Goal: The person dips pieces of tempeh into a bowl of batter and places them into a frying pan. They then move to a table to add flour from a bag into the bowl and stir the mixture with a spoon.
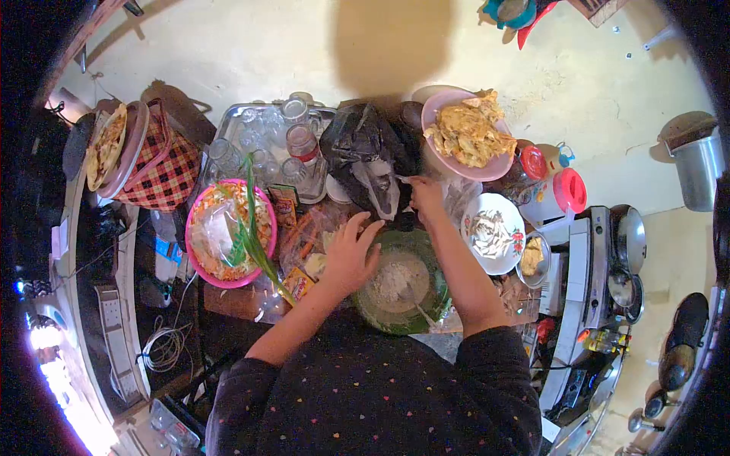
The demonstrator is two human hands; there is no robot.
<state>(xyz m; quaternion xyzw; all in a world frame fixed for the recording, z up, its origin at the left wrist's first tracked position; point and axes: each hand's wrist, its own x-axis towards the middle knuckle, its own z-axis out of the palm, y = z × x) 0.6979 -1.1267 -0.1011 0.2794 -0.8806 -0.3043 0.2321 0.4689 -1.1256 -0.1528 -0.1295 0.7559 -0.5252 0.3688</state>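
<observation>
Head view: cluttered kitchen worktop against a pale yellow wall. One green bowl (401,283) of whitish flour sits at frame centre, directly below both hands. Left hand (351,254), fingers spread and holding nothing, rests on the bowl's left rim and is the nearer. Right hand (426,196) reaches above the bowl's upper edge to one black plastic bag (365,148), pinching its clear inner bag. Two pink dishes: pink plate (468,133) upper right, pink bowl (228,232) left. One white plate (494,232) lies right.

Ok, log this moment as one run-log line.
left hand: resting on green bowl rim | right hand: at black plastic bag, grip unclear | bowl: white flour-like heap | nearby: pink plate with fried food
</observation>
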